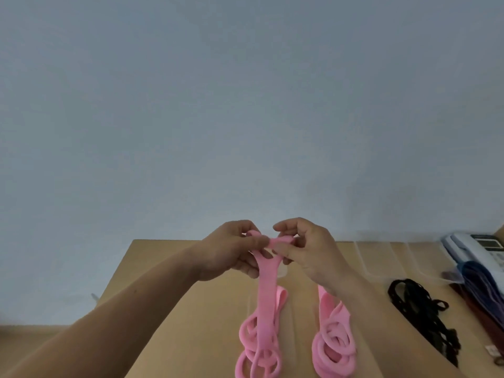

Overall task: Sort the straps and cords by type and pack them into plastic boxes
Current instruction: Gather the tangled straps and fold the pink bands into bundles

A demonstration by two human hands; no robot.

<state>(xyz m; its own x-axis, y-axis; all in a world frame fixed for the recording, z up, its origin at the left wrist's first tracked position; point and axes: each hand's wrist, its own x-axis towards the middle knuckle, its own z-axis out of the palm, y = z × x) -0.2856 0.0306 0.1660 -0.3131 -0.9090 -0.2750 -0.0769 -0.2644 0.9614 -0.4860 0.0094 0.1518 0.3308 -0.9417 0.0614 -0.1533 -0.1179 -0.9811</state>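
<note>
The left hand [231,252] is held up over the brown wooden desk [191,309]. Its thumb and fingers are curled and pinch the top of a long flat pink strap [268,296]. The right hand [308,255] is just beside it, on the 3 o'clock side. It pinches the same top bit of strap, with one finger sticking out loose above it. The two hands nearly touch.

From the hands, the pink strap hangs down toward 6 o'clock and ends in a loopy pile on the desk. At 5 o'clock, under the right wrist, lies a second pink loopy pile. I cannot tell if it is the same strap or another one.

I think the person is about to fold or wind the strap. To do it well, keep it flat with no twist. Pull it up a little at a time so the loops do not knot. Make each fold the same length, so the bundle fits a box.

At 3 o'clock from the hands stand some clear plastic boxes [376,257]. At 4 o'clock lies a heap of thin black cords [420,317], and past it a bunch of dark blue and dark red straps [482,293]. The pink strap should get a box apart from those.
</note>
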